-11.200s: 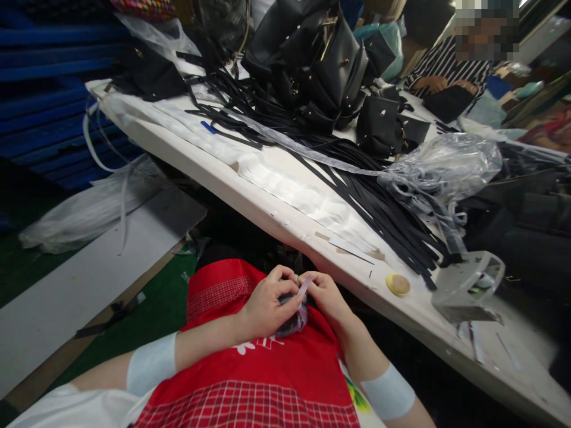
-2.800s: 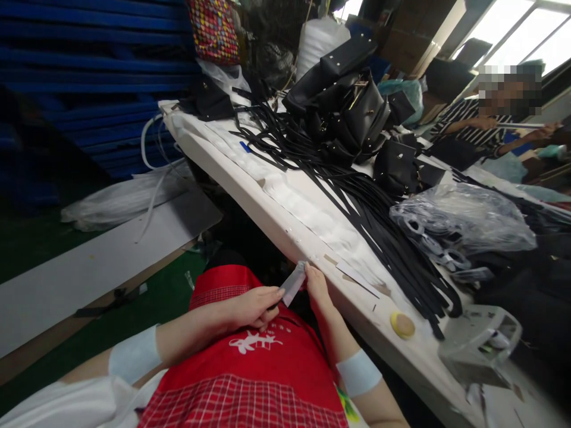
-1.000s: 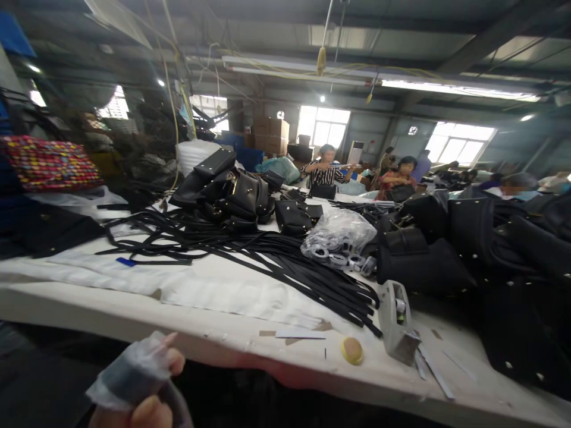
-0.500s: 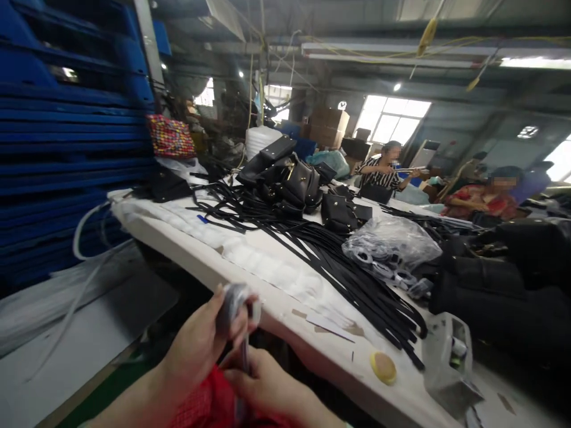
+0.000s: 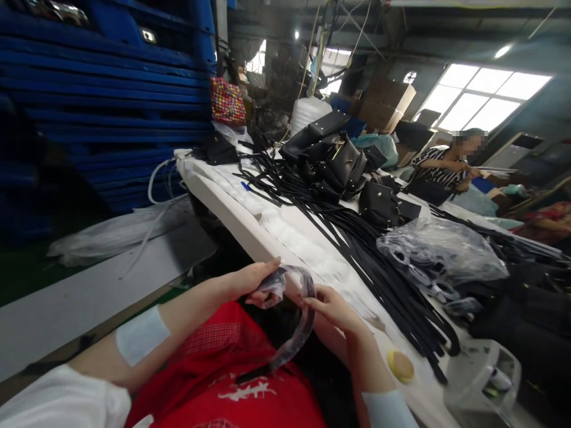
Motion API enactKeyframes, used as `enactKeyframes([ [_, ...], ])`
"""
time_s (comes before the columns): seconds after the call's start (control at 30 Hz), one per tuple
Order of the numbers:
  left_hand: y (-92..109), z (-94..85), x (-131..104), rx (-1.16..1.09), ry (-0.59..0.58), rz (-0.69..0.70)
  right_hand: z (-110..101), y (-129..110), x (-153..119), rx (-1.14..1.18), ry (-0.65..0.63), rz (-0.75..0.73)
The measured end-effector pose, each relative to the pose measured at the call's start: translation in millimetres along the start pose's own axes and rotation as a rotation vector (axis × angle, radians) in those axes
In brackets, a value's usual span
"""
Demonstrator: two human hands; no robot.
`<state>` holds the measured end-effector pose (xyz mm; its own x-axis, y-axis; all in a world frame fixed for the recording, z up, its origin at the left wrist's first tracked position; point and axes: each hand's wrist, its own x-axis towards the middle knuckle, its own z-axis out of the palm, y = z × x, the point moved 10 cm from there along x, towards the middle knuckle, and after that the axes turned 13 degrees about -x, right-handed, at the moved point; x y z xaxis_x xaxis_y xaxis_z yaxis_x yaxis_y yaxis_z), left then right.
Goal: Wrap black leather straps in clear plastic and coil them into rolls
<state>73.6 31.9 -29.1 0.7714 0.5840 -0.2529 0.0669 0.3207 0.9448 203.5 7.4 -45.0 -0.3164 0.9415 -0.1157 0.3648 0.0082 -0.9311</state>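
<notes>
A strip wrapped in clear plastic (image 5: 297,342) curves between my hands, its dark lower end lying over the red apron (image 5: 214,356). My left hand (image 5: 261,282) is closed round the coiled upper part of the strip. With fingertips pinched, my right hand (image 5: 328,304) holds the strip on its right side. Both hands are above my lap, at the near edge of the white table (image 5: 232,205). Long black straps (image 5: 352,255) lie in a bundle on the table beyond them.
Black bags (image 5: 341,160) are piled on the table. Right of the straps sits a plastic bag of rolls (image 5: 441,249); nearer are a yellow-rimmed disc (image 5: 400,365) and a tape dispenser (image 5: 482,380). Blue pallets (image 5: 134,107) stand left. A person (image 5: 446,163) works across the table.
The view has swung left and down. My hands have moved apart, and a length of the wrapped strip now hangs in a curve between them.
</notes>
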Motion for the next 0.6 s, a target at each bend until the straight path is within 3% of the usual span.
enactKeyframes([
  [0.07, 14.2, -14.2, -3.2, -0.015, -0.038, -0.042, 2.4, 6.5, 3.4, 0.041, -0.018, 0.014],
  [0.2, 50.5, -53.4, -18.5, 0.315, -0.039, -0.09, 16.8, 23.5, 3.7, 0.195, -0.203, 0.056],
  [0.33, 60.1, -81.9, -39.3, 0.566, -0.067, -0.263, 36.6, 33.6, 2.4, 0.207, -0.393, 0.092],
  [0.5, 52.2, -97.4, -48.3, 0.528, -0.068, -0.316, 42.7, 5.4, 5.6, 0.15, -0.318, -0.053],
  [0.6, 43.4, -103.2, -49.8, 0.429, -0.045, -0.336, 46.6, -3.4, 5.2, -0.028, -0.26, -0.071],
])
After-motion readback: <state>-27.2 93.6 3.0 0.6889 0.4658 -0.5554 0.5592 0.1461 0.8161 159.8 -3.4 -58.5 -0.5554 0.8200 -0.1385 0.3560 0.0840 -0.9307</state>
